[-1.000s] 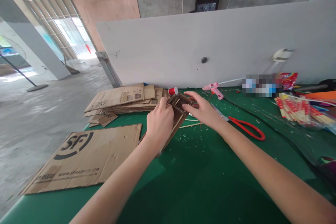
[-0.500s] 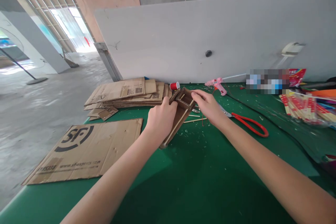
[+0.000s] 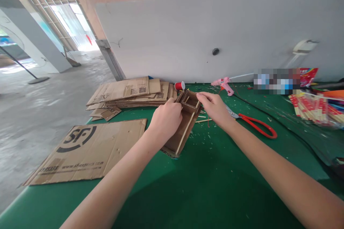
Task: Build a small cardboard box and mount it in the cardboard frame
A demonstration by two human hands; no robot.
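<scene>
A small cardboard box [image 3: 185, 123] with an open top is held over the green table, tilted, its long end toward me. A cardboard divider splits off a small compartment at its far end, and thin wooden sticks run along its inside. My left hand [image 3: 167, 116] is closed around the left wall, its fingertips partly hidden. On the far right corner, my right hand [image 3: 213, 106] pinches the wall between thumb and fingers. Just behind the box lies a red spool of thread [image 3: 179, 86]. Scissors with red handles [image 3: 256, 125] rest beside my right forearm.
Flat cardboard sheets [image 3: 126, 93] are stacked at the back left, with a printed cardboard piece [image 3: 94, 152] nearer me. A pink glue gun [image 3: 225, 85] and its black cord lie at the back. Packaged sticks [image 3: 311, 109] sit at the right. A white panel [image 3: 166, 39] stands behind the table [image 3: 204, 193].
The box has turned slightly in my hands, so more of its inside and near end shows. Both hands keep their hold. The view has tipped down a little.
</scene>
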